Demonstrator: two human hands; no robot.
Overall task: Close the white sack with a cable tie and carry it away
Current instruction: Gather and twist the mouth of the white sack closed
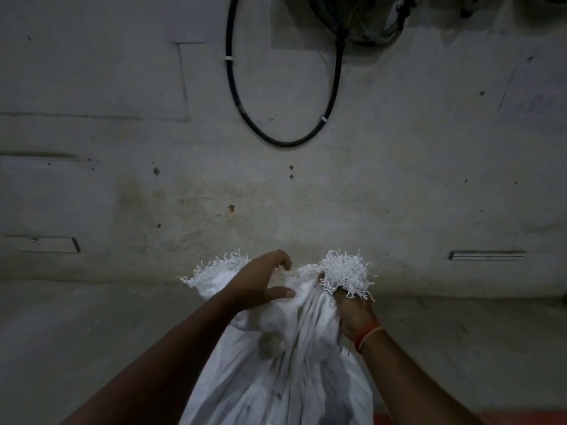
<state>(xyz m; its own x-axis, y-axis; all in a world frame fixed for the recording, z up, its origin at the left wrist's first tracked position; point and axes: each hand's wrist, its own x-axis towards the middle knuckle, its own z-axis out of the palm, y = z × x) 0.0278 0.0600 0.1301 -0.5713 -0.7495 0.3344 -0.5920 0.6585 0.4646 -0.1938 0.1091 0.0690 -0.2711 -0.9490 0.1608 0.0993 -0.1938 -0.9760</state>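
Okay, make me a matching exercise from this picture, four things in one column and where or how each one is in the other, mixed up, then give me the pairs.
Column one:
1. left hand
2. right hand
3. black cable
4. orange wrist thread

Column two:
A. hangs in a loop on the wall
B. grips the bunched neck of the white sack below its frayed edge
C. sits round the right wrist
D. gathers the sack's open top, thumb out on the cloth

Pairs: 1-D, 2-B, 3-A, 4-C

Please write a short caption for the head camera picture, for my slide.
Both hands, left and right, gather the frayed mouth of the white sack.
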